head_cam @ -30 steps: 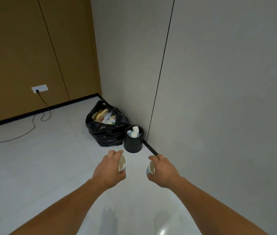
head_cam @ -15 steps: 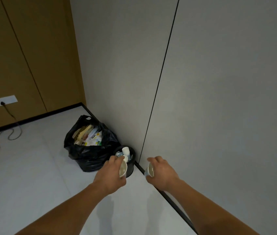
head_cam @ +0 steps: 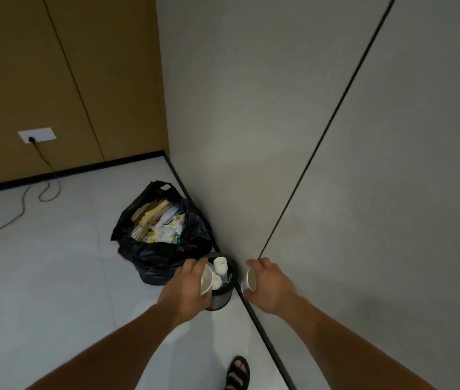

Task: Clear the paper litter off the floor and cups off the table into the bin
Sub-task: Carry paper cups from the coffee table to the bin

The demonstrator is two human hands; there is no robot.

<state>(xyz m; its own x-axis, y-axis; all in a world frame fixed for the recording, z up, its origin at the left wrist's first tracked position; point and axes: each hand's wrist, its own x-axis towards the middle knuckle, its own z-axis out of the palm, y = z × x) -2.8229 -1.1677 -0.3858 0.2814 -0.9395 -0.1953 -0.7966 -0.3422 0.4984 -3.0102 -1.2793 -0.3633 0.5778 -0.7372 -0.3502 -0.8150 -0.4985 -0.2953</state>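
Right now the left hand (head_cam: 186, 288) grasps a paper cup (head_cam: 206, 281) tipped on its side, mouth towards the right, over the near-left rim of the small black bin (head_cam: 220, 301). The right hand (head_cam: 272, 288) is wrapped round a second cup (head_cam: 251, 280), mouth towards the left, and it hangs to the right of the bin, over the black skirting (head_cam: 262, 333) rather than the opening. That is the likelier miss: let go from there, the cup would probably strike the rim or the wall (head_cam: 251, 164) and roll away along the floor (head_cam: 54, 277). The bin itself looks nearly full, with white cups (head_cam: 220, 264) standing up to its rim, so either cup could bounce off the pile and tip out, and pressing one down might topple so light a bin. It stands on the floor hard against the foot of the wall, which leaves the right hand little room to swing over. A stuffed black rubbish bag (head_cam: 161, 257) touches the bin's far-left side, crowding that approach. A sandalled foot (head_cam: 238, 372) stands near the skirting, and a cable (head_cam: 20, 209) trails across the floor's far-left part, well apart.
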